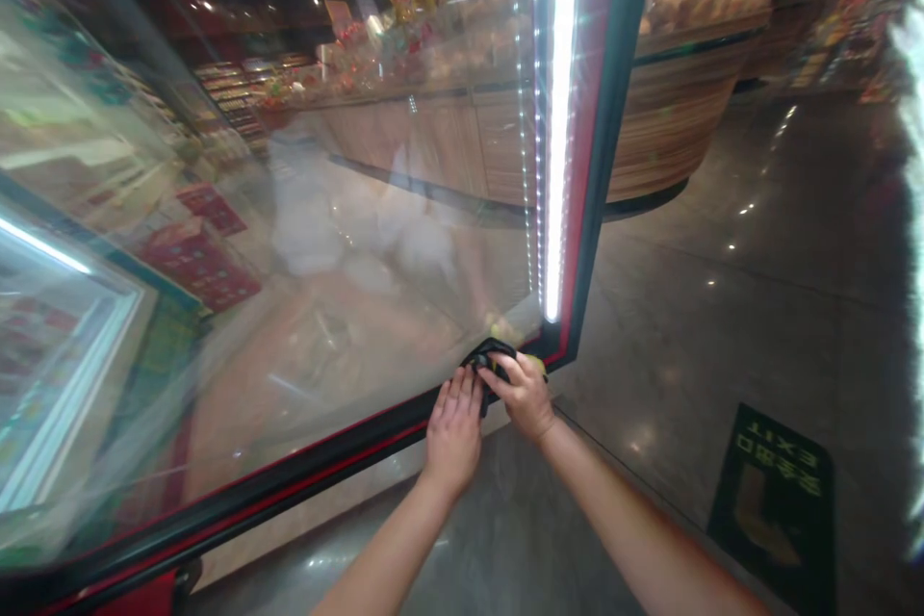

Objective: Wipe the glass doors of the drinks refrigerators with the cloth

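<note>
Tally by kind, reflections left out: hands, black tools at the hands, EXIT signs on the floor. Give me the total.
Hands: 2, left hand and right hand
Black tool: 1
EXIT sign: 1
Total: 4

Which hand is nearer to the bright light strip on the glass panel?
Right. The right hand is below the light strip, slightly left of its lower end; the left hand is lower and farther left.
</note>
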